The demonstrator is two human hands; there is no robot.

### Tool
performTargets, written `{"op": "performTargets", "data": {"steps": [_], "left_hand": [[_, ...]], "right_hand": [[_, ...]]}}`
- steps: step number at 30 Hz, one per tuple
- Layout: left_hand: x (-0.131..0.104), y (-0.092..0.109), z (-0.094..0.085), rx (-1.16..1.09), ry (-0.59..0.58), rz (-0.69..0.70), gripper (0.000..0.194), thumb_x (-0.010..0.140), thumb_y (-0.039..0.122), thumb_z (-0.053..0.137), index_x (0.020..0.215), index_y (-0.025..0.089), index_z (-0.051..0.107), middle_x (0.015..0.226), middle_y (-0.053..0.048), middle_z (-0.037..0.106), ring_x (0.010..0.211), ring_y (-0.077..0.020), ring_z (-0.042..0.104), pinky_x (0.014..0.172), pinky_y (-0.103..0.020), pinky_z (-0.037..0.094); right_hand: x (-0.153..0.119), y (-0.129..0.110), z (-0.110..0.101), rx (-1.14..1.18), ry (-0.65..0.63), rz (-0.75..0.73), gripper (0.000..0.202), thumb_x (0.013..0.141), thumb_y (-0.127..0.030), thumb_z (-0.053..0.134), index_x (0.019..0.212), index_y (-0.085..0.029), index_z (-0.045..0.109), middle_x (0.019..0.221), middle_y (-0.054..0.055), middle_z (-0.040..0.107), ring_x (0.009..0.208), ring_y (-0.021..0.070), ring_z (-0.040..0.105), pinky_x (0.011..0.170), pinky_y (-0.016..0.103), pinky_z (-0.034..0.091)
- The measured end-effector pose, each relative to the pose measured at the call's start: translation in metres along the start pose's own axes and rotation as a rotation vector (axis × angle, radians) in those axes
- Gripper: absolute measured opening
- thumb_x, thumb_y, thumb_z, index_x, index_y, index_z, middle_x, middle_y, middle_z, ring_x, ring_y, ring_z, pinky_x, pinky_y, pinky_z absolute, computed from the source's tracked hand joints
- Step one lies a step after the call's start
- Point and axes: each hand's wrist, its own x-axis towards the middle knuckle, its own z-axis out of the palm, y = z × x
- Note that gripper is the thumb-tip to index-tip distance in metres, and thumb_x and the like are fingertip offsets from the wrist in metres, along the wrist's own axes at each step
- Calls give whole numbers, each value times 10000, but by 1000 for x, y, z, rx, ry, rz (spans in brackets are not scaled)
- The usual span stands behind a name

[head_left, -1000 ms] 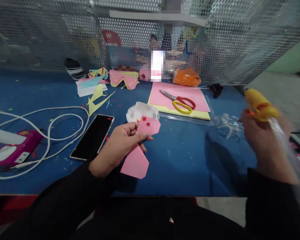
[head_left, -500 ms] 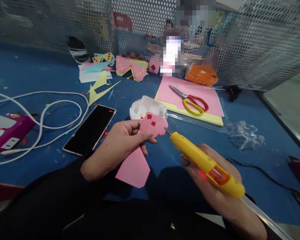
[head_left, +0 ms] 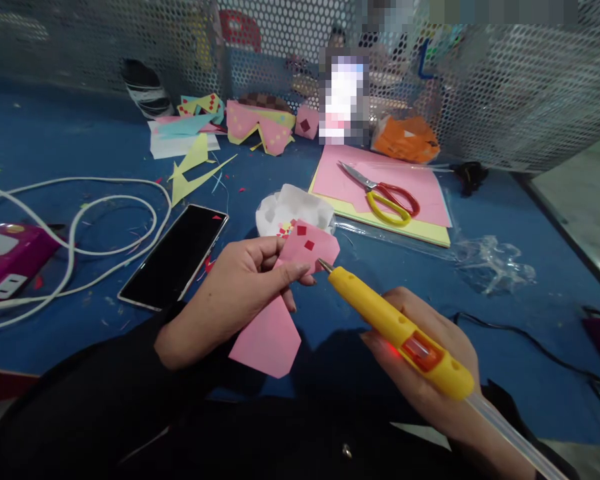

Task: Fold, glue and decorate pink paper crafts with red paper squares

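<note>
My left hand (head_left: 250, 287) pinches a pink paper cutout (head_left: 270, 337) at its narrow middle. Two dark red paper squares (head_left: 309, 245) lie on the cutout's upper part. My right hand (head_left: 425, 353) is wrapped round a yellow glue gun (head_left: 380, 313) with a glue stick (head_left: 510, 433) sticking out of its back end. The glue gun's metal tip is at the cutout's surface, just below the red squares; whether it touches cannot be told. Behind the cutout sits a white paper-lined bowl (head_left: 295, 200) with small coloured paper bits in it.
Red-and-yellow-handled scissors (head_left: 387, 200) lie on stacked pink and yellow paper (head_left: 330, 177). A phone (head_left: 175, 257), a white cable (head_left: 73, 247) and a purple power strip (head_left: 17, 260) are at left. Pink paper glasses (head_left: 260, 127) stand before a perforated metal screen (head_left: 280, 40). Crumpled clear plastic (head_left: 495, 263) lies at right.
The glue gun's tip has moved left, from the cutout's right edge to over its face near the red squares. The left hand still holds the cutout.
</note>
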Motion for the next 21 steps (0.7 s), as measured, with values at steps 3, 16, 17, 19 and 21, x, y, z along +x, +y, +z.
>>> {"op": "performTargets", "data": {"steps": [3, 16, 17, 19, 21], "left_hand": [[-1, -2, 0, 1, -8, 24, 142, 908, 307, 667, 904, 173, 714, 500, 59, 639, 393, -53, 533, 372, -128, 368], [1, -4, 0, 17, -15, 43, 146, 915, 310, 661, 882, 173, 700, 492, 68, 637, 378, -36, 524, 353, -109, 356], [1, -4, 0, 21, -11, 42, 144, 918, 304, 655, 878, 173, 700, 493, 68, 638, 380, -35, 525, 355, -107, 357], [1, -4, 0, 26, -7, 39, 136, 921, 293, 649, 880, 174, 701, 493, 69, 637, 381, -34, 527, 358, -105, 359], [0, -4, 0, 24, -9, 42, 134, 916, 294, 657, 879, 174, 702, 490, 70, 635, 379, -34, 525, 357, -106, 357]], "right_hand": [[0, 0, 1, -18, 10, -14, 200, 948, -379, 567, 814, -231, 549, 694, -52, 560, 514, 79, 527, 468, 225, 389], [1, -1, 0, -12, 13, -3, 189, 924, -349, 598, 791, -238, 521, 674, -58, 531, 502, 68, 487, 468, 208, 359], [1, -1, 0, -15, 13, -3, 191, 924, -351, 597, 791, -239, 519, 672, -58, 529, 498, 69, 484, 465, 209, 355], [1, -1, 1, -18, 13, -3, 194, 928, -356, 591, 791, -240, 515, 670, -56, 531, 495, 72, 484, 463, 211, 355], [2, -1, 1, -21, 12, -6, 199, 932, -363, 584, 793, -241, 513, 668, -55, 532, 492, 73, 485, 461, 211, 357]]}}
